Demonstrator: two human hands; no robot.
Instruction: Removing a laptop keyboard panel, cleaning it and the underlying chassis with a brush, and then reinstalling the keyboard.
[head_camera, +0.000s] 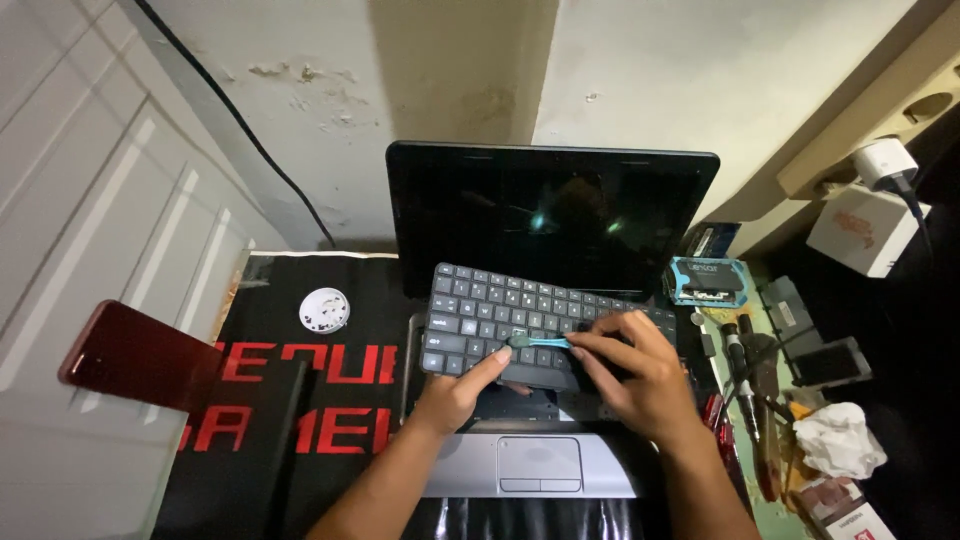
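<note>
1. A person's left hand (462, 393) props the lifted grey keyboard (520, 322) over an open laptop (552, 215), fingers curled beneath its front edge
2. The right hand (640, 375) pinches a small teal tool (540, 342) against the keys
3. At nine o'clock of the keyboard sits a round white dish (324, 310) on a black mat with red lettering (300, 400)
4. At three o'clock lies a teal blister package (708, 280); a white box with red marking (866, 228) stands at two o'clock

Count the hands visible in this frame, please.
2. The left hand props the front edge of the lifted laptop keyboard; the right hand rests on the keyboard's right part, pinching a thin teal tool. No other hands show.
</note>
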